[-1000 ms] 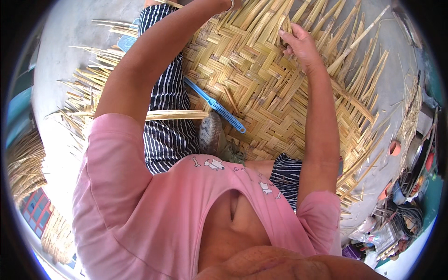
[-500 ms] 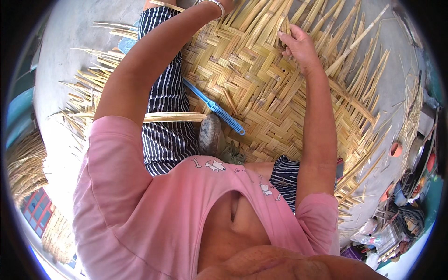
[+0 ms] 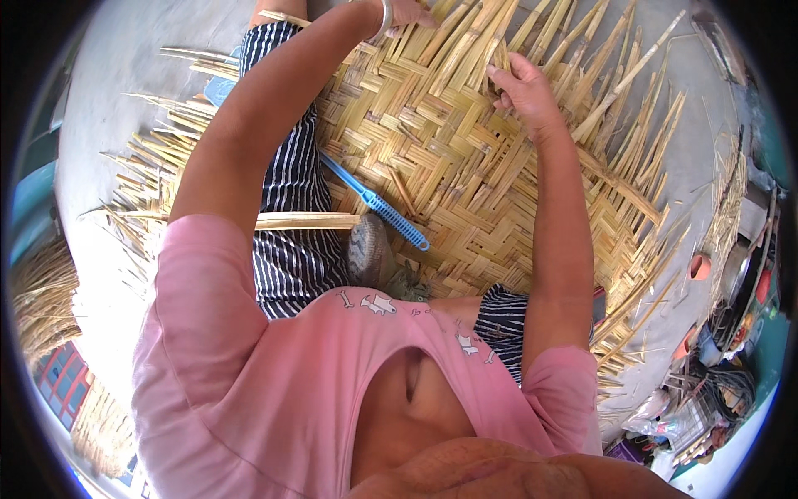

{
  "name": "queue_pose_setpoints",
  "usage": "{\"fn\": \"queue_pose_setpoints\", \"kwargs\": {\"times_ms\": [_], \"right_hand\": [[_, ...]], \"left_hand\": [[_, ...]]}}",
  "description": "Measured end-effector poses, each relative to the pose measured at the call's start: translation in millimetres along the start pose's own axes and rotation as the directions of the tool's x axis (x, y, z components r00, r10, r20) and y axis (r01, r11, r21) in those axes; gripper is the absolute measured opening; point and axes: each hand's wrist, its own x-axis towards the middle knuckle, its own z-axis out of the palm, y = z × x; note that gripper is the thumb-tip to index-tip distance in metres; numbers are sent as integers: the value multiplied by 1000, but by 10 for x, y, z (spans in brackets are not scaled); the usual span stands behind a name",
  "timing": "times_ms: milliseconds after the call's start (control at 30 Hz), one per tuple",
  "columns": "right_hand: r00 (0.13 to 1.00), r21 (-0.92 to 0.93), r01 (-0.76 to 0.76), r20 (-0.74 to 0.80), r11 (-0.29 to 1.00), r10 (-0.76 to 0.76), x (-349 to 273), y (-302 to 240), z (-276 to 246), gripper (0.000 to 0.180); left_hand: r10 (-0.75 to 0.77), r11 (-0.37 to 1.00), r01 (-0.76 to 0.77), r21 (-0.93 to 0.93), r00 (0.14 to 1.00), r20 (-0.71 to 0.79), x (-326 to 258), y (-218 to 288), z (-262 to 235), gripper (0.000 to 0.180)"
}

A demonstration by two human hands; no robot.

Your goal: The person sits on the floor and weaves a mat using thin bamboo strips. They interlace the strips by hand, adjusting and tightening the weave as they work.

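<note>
A large mat [image 3: 465, 200] woven from flat split-cane strips lies on the floor before me, with long loose ends fanning out on its far and side edges. My right hand [image 3: 528, 93] is closed in a pinch around a cane strip [image 3: 499, 56] at the mat's far edge. At the top of the picture, my left hand [image 3: 409, 13] rests by other upright strips [image 3: 453, 41]; it is partly cut off, and its grip does not show. A blue-handled tool [image 3: 391, 218] lies on the weave near my shoe [image 3: 368, 252], its far end hidden by my leg.
A loose cane strip [image 3: 307, 220] lies across my striped trouser leg. Bundles of dry stalks [image 3: 46, 291] stand at the left. On the right are a small clay pot [image 3: 699, 267], a coil of black cable [image 3: 731, 391] and household clutter. Grey floor [image 3: 108, 100] surrounds the mat.
The whole view has shifted slightly, so the mat sits a little lower and further left. More of my left hand shows now. The right hand keeps its pinch on the strip.
</note>
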Motion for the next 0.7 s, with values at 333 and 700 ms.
{"fn": "queue_pose_setpoints", "kwargs": {"times_ms": [333,700], "right_hand": [[989,-208,-86,98,974,109,55,-160,-239,23],[892,-358,-167,342,919,295,330,-368,-401,39]], "left_hand": [[-255,156,-18,-988,965,-58,-514,1117,-376,48],[-413,-384,-333,-861,896,-162,-530,1132,-349,45]]}}
